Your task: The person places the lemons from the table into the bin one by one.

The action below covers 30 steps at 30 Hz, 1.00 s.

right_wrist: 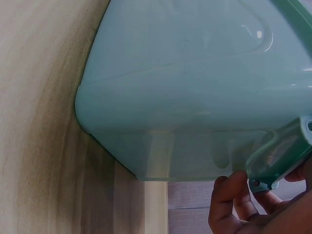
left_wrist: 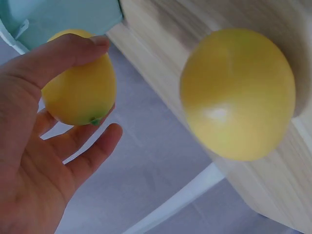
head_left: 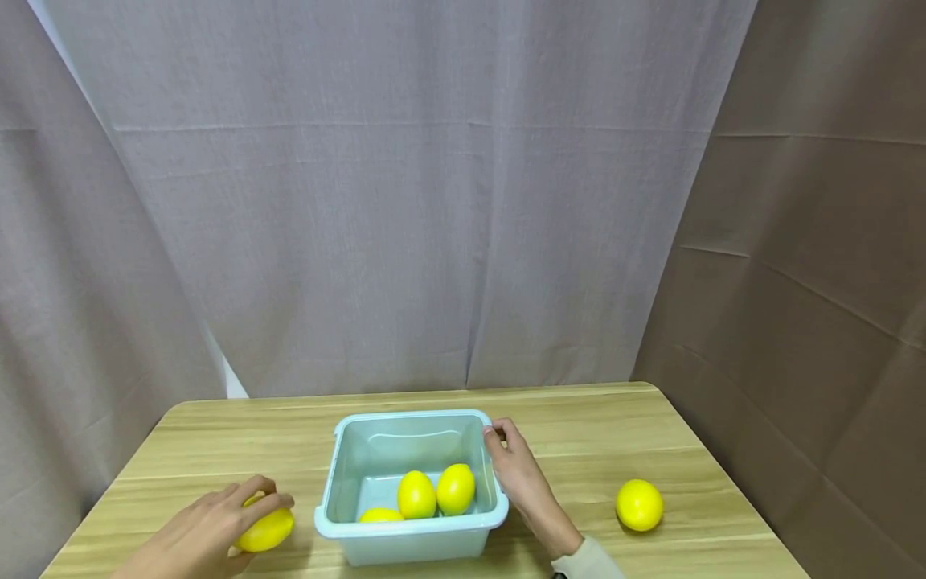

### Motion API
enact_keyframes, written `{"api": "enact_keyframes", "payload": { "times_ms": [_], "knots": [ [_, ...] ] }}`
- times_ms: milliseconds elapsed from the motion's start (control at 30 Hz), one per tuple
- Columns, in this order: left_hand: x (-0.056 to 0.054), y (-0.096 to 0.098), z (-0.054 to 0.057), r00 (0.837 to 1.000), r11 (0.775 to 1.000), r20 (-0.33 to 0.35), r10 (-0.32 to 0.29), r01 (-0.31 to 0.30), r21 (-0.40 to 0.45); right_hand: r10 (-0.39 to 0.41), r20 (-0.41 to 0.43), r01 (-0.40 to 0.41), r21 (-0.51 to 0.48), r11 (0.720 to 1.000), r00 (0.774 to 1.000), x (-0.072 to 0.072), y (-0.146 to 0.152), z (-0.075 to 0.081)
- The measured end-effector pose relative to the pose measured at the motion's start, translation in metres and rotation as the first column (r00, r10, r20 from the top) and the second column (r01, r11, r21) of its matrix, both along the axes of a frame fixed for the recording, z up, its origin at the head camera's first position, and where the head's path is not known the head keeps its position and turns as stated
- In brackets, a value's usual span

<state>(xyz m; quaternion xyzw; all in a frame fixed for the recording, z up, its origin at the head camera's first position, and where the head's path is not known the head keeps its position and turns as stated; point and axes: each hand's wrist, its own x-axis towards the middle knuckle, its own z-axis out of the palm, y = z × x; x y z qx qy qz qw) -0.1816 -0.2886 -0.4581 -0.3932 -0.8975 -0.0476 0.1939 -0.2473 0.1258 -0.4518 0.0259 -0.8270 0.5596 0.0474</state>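
My left hand [head_left: 206, 527] grips a yellow lemon [head_left: 268, 531] to the left of a light blue plastic bin [head_left: 414, 547]. In the left wrist view the thumb lies across this lemon and its green tip faces outward. Another lemon [left_wrist: 239, 95] shows large on the table there; the head view does not show it apart from the hand. My right hand [head_left: 519, 470] holds the bin's rim at its right side, thumb over the edge and fingers under the lip. Inside the bin lie three lemons, including one in the middle [head_left: 416, 494] and one at right [head_left: 456, 489].
A further lemon [head_left: 640, 505] rests on the wooden table [head_left: 579, 434] to the right of the bin. Grey curtains [head_left: 376, 241] hang behind the table, and a brown curtain [head_left: 810, 322] hangs along its right side.
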Motion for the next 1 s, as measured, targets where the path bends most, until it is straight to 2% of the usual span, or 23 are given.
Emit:
{"api": "enact_keyframes", "payload": {
  "times_ms": [100, 300, 500, 700, 1000],
  "knots": [
    [0.001, 0.002, 0.003, 0.998, 1.000, -0.057, -0.002, 0.003, 0.018, 0.002, 0.003, -0.002, 0.005, 1.000, 1.000, 0.000, 0.000, 0.000],
    [0.003, 0.004, 0.010, 0.992, 0.999, -0.129, -0.005, 0.010, 0.043, 0.004, 0.012, -0.004, 0.004, 1.000, 1.000, -0.001, 0.000, -0.001],
    [0.006, 0.007, 0.018, 0.981, 0.999, -0.192, 0.029, -0.023, 0.036, 0.000, 0.017, 0.000, 0.006, 1.000, 1.000, -0.001, 0.000, -0.001],
    [0.010, 0.010, 0.025, 0.979, 0.997, -0.195, 0.066, -0.055, 0.061, -0.007, 0.019, 0.007, 0.005, 1.000, 1.000, -0.001, 0.000, -0.001],
    [0.014, 0.016, 0.035, 0.982, 0.991, -0.167, 0.089, -0.070, 0.116, -0.002, -0.006, 0.002, -0.002, 1.000, 1.000, -0.001, 0.000, -0.001]
  ]
}}
